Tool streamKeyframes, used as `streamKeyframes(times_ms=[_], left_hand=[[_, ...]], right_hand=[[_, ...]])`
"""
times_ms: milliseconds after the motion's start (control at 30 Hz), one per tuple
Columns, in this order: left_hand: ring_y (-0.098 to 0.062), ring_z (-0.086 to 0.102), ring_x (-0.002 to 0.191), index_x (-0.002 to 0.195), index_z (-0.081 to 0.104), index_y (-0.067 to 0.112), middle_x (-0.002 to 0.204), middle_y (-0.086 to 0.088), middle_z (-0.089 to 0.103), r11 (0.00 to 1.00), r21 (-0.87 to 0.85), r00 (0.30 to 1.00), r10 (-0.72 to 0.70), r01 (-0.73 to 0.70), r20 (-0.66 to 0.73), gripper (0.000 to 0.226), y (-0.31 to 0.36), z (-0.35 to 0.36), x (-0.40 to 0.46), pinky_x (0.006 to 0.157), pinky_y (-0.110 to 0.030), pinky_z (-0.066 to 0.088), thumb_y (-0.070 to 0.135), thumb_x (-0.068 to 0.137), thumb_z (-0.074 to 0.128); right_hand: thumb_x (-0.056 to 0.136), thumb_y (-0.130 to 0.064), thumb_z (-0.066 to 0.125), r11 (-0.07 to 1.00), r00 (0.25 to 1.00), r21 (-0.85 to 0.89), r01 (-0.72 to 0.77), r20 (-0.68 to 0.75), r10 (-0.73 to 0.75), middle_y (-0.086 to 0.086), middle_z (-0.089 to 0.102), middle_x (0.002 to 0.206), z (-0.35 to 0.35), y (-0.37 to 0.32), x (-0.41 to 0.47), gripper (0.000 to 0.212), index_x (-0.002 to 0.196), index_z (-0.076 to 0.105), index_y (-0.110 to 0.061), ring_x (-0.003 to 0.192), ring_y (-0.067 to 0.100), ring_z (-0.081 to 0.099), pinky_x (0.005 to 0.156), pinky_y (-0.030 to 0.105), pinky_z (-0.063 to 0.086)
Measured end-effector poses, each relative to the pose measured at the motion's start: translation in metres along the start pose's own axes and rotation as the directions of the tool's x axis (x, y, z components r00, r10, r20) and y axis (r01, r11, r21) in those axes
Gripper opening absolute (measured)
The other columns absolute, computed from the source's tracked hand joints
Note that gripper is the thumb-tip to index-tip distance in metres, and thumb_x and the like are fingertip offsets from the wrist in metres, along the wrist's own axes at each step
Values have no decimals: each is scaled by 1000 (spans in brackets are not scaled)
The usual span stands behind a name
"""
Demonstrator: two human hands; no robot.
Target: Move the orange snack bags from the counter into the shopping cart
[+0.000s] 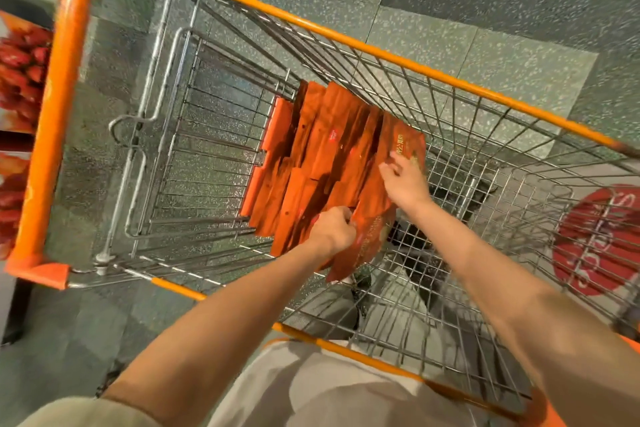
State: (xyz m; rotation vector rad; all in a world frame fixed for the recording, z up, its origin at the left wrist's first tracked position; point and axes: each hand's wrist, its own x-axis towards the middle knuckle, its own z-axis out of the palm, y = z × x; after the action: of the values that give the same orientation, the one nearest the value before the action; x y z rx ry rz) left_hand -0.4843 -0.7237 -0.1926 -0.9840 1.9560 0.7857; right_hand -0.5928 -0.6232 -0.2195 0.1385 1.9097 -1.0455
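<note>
Several orange snack bags [325,152] stand on edge in a row inside the wire shopping cart [408,62], leaning against its orange child-seat flap [270,156]. Both my arms reach down into the basket. My left hand [332,229] grips the near edge of the rightmost orange bag [374,204]. My right hand [405,180] pinches the same bag at its far upper part. This bag stands at the right end of the row, tilted and touching its neighbours.
The cart has orange rim rails and an orange handle [59,107] at the left. More red-orange snack packs [20,73] lie on a shelf at the far left edge. A red round floor sticker [602,239] shows through the cart's mesh at the right. Speckled grey floor surrounds the cart.
</note>
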Motion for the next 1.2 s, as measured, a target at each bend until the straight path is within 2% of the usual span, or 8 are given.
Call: streamKeyframes(times_ms=[100,200,267,367,567,767,967,1200], left_hand=[[-27,61,98,121,57,10,119,-10,62,1000,8,1000,21,-20,-21,29,3,-1,-4,87,-34,50,19,94,51],[-23,59,95,119,58,13,121,-8,61,999,-17,999,26,-27,-43,28,7,-5,-9,86,-32,50,20,93,52],[-26,60,104,113,60,16,119,-7,62,999,-18,996,44,-45,-74,24,9,-10,-14,87,-30,47,21,91,52],[-28,60,107,109,62,13,115,-9,64,994,-2,987,111,-112,-119,22,16,-18,-22,82,-26,44,20,91,51],[-25,64,96,102,60,14,104,-5,65,958,-23,951,280,-285,-129,15,32,-34,-51,72,-25,45,16,92,48],[-32,64,97,99,55,20,104,-13,68,875,-68,876,472,-479,-105,12,24,-46,-97,82,-39,53,14,91,48],[-18,65,92,112,54,16,102,-4,64,756,-157,772,623,-636,-125,19,-5,-49,-159,73,-32,55,12,95,47],[-17,65,82,108,57,12,98,-6,65,647,-186,673,718,-739,-176,17,-37,-39,-235,71,-33,55,8,94,47]], right_hand=[[96,-30,48,1000,1000,18,5,-26,-5,5,55,134,-7,11,-1,48,142,39,-22,73,4,53,72,29,51],[95,-18,48,1000,997,25,11,-73,-9,3,62,119,-18,9,-14,42,137,45,-17,61,2,49,50,21,43],[95,-14,48,999,996,47,11,-91,-6,2,62,116,-25,5,-26,38,133,48,-16,72,12,62,62,34,57],[95,-12,51,993,992,113,27,-128,-12,2,62,115,-38,0,-47,37,131,48,-17,88,22,67,78,45,58],[94,-11,55,966,973,240,91,-229,-34,1,61,101,-53,-1,-104,36,129,48,-10,82,22,67,76,42,59],[93,-10,55,955,939,235,179,-330,-95,-8,59,91,-45,12,-180,36,129,47,-13,74,13,66,58,24,57],[93,-9,57,931,867,218,292,-472,-161,3,63,96,-17,26,-252,38,129,48,-14,79,21,70,72,44,60],[92,-11,55,865,770,229,446,-591,-241,6,63,101,16,44,-333,35,126,51,-16,71,21,69,62,38,58]])
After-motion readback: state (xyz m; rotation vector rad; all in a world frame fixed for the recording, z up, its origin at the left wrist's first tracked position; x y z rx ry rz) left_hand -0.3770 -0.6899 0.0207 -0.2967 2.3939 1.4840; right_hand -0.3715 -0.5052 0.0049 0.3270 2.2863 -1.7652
